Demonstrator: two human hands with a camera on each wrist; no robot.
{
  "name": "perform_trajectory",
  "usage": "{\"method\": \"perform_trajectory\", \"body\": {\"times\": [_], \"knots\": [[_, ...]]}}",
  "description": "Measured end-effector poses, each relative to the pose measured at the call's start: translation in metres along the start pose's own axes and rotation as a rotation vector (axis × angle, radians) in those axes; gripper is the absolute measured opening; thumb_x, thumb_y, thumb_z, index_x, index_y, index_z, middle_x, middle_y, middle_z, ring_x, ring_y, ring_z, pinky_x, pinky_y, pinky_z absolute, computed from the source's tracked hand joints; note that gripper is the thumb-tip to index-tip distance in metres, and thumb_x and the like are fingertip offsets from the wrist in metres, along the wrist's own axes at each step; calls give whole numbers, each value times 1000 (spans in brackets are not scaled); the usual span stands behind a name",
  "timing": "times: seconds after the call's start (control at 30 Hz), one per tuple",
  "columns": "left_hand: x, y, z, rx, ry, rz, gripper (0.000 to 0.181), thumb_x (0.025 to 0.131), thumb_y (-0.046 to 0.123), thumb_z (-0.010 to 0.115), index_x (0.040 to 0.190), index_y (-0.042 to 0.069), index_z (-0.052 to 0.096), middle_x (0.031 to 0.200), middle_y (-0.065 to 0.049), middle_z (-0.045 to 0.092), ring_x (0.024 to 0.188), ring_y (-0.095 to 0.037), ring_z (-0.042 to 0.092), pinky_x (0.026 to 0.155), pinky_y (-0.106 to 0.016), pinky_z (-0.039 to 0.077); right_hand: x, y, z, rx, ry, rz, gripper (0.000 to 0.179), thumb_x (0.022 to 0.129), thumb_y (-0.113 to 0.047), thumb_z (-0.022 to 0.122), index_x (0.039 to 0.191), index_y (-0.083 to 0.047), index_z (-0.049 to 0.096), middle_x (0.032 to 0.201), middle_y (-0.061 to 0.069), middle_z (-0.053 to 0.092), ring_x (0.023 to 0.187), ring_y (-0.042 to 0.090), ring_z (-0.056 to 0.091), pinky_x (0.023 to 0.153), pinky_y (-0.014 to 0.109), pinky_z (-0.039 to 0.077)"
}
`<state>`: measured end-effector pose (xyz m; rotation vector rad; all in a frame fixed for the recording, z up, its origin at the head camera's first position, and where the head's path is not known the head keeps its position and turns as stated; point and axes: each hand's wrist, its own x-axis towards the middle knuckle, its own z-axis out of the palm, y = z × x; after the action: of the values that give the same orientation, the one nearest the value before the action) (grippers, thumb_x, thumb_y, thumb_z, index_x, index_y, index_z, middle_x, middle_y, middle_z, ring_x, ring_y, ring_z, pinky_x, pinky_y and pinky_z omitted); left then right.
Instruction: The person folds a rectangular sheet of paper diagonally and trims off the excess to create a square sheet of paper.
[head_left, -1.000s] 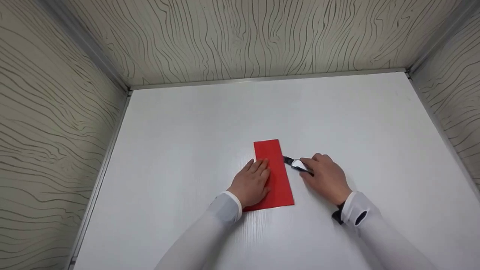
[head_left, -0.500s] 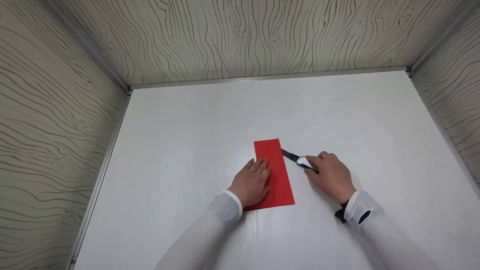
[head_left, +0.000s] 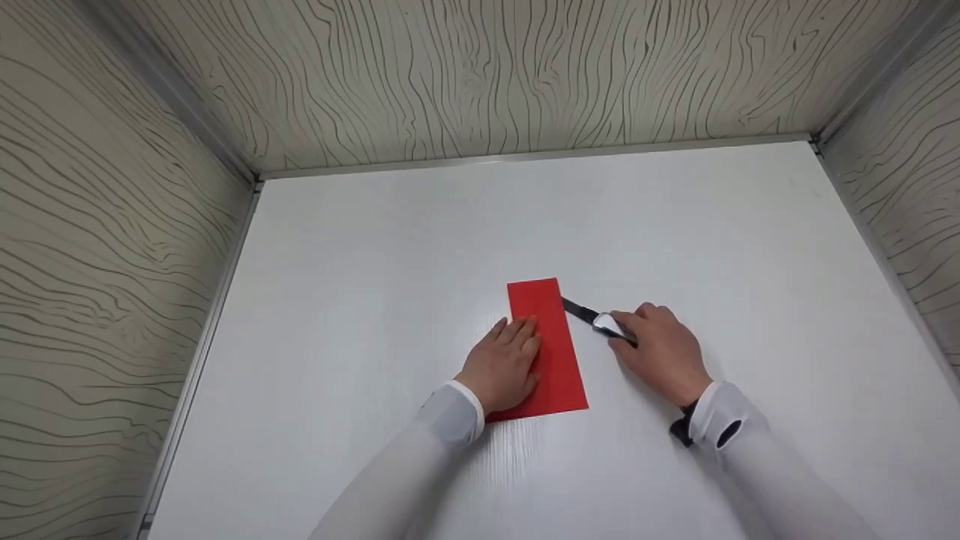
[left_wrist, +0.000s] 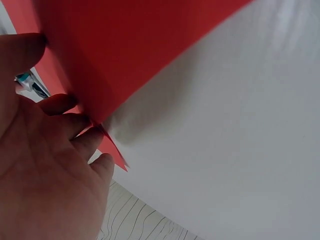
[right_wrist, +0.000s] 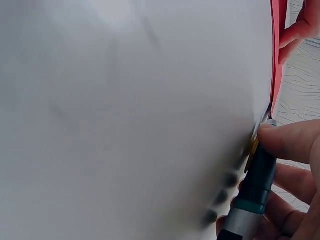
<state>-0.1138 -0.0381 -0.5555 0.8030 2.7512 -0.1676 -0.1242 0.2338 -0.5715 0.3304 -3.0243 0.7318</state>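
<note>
A folded sheet of red paper [head_left: 553, 375] lies on the white table, its long right edge facing my right hand. Across its left part rests my left hand [head_left: 501, 367], fingers extended and pressing it down; the left wrist view shows the paper's layers [left_wrist: 120, 45] parting beside the fingers. My right hand [head_left: 664, 356] grips a utility knife [head_left: 606, 325] between thumb and fingers. Its dark blade [head_left: 577, 308] points left, with the tip right at the paper's right edge. In the right wrist view, the thumb lies along the dark knife body [right_wrist: 261, 170], near the paper edge.
The white tabletop [head_left: 375, 247] spreads around the paper on all sides. Wood-grain patterned panels [head_left: 480, 75] stand along the back, left and right, with grey metal rails at the table's edges. A black band [head_left: 681, 426] circles the right wrist.
My right hand has shifted slightly right, and more of the knife's blade shows, its tip farther up the paper's edge. Over the last half second, both hands have stayed nearly still.
</note>
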Motion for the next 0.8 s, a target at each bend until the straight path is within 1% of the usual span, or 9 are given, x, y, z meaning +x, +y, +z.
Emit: {"method": "perform_trajectory", "body": {"times": [0.27, 0.5, 0.8], "knots": [[1, 1, 0, 14, 1, 0, 82, 101, 49, 72, 169, 18, 39, 179, -3, 35, 164, -24, 36, 135, -43, 31, 8, -5, 4, -2, 13, -31, 39, 95, -14, 79, 133, -7, 77, 95, 10, 66, 85, 26, 57, 65, 36, 45], [1, 1, 0, 29, -8, 5, 73, 106, 49, 63, 168, 17, 41, 179, -3, 35, 165, -23, 35, 136, -41, 29, 14, -9, 6, -9, 6, -30, 38, 95, -13, 78, 133, -7, 77, 96, 10, 66, 87, 26, 58, 69, 37, 48], [1, 0, 0, 15, -12, -2, 74, 106, 49, 64, 169, 18, 40, 179, -3, 34, 165, -23, 35, 135, -42, 29, 23, -11, 7, -33, -15, -49, 38, 96, -15, 78, 133, -7, 77, 96, 11, 67, 87, 27, 60, 71, 39, 50]]}}
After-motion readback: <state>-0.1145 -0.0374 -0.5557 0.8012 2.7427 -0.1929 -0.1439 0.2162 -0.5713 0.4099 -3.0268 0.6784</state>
